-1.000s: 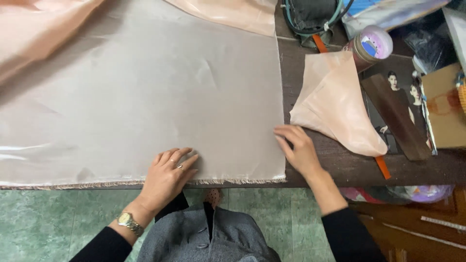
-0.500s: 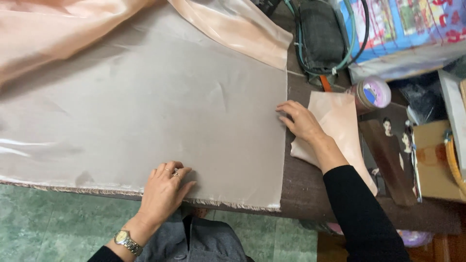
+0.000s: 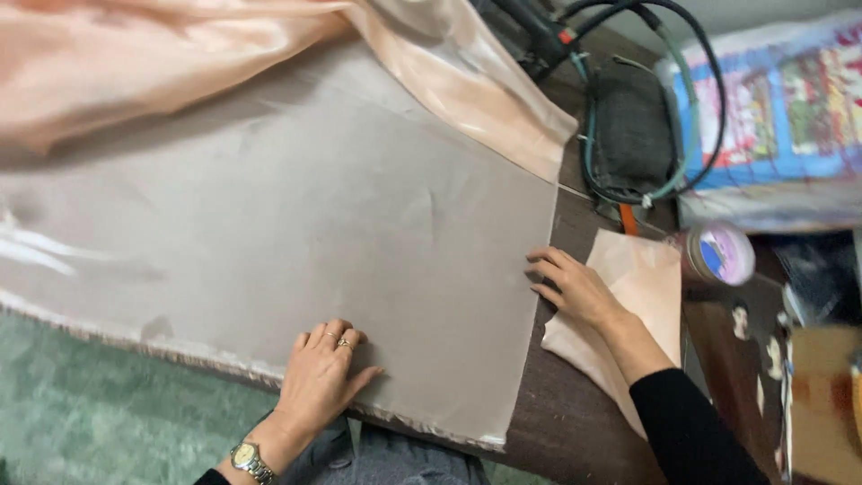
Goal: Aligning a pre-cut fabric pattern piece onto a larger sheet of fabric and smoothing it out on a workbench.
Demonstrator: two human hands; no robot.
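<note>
The left hand (image 3: 321,379) lies flat, palm down, fingers spread and empty of grip, on the near edge of a grey cloth (image 3: 296,224). A ring shows on one finger and a metal watch (image 3: 249,460) on the wrist. The right hand (image 3: 573,286) is likewise open and flat, fingertips pressed on the cloth's right edge, with the heel of the hand over a small peach piece (image 3: 642,287). The two hands are well apart and clamp nothing.

The grey cloth is thin, smooth and slightly glossy, spread flat over most of the table (image 3: 561,422), with a straight cut right edge and a frayed, pale near edge that hangs just past the table's front. The small peach piece is satin-like, roughly triangular, lying just beside the grey cloth; the black sleeve (image 3: 691,431) hides part of it. A larger peach fabric (image 3: 180,54), shiny and folded in soft ridges, lies across the far side and overlaps the grey cloth's top corner.

The table is dark wood. At right stand a round tape roll (image 3: 721,254), a dark pad ringed by cables (image 3: 633,126) and a colourful plastic package (image 3: 781,108), blurred and cut off. Objects at the far right edge are too blurred to identify.
</note>
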